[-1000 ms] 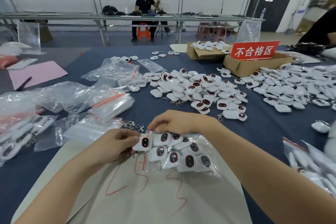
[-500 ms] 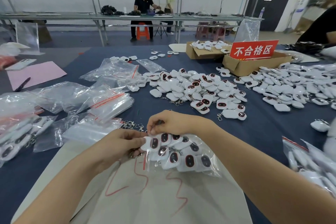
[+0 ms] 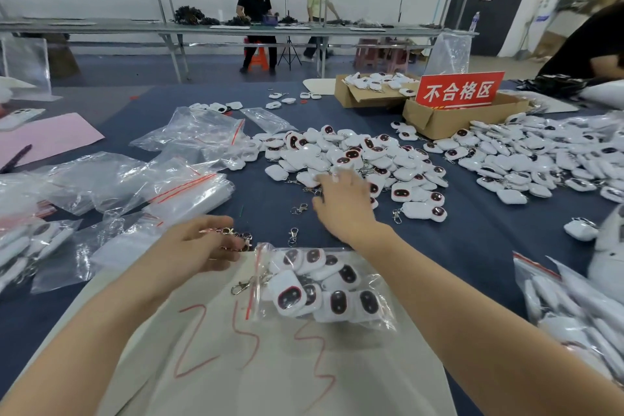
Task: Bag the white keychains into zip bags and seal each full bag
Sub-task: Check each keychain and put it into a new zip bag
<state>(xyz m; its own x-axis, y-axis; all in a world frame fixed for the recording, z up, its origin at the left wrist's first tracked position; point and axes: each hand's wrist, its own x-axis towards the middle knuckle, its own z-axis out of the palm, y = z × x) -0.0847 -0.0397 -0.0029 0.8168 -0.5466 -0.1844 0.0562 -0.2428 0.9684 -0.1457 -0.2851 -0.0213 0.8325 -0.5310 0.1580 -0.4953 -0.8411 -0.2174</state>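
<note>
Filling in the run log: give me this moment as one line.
right hand: open, reaching to keychain pile | left hand: by bag mouth, grip unclear | zip bag: part-filled, on paper sheet, one clasp sticking out

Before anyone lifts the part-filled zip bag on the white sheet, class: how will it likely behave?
The zip bag looks thin and crinkled, so probably floppy. Its keychains lie loose and would likely slump together. A clasp pokes from its mouth, so some might slip out.
</note>
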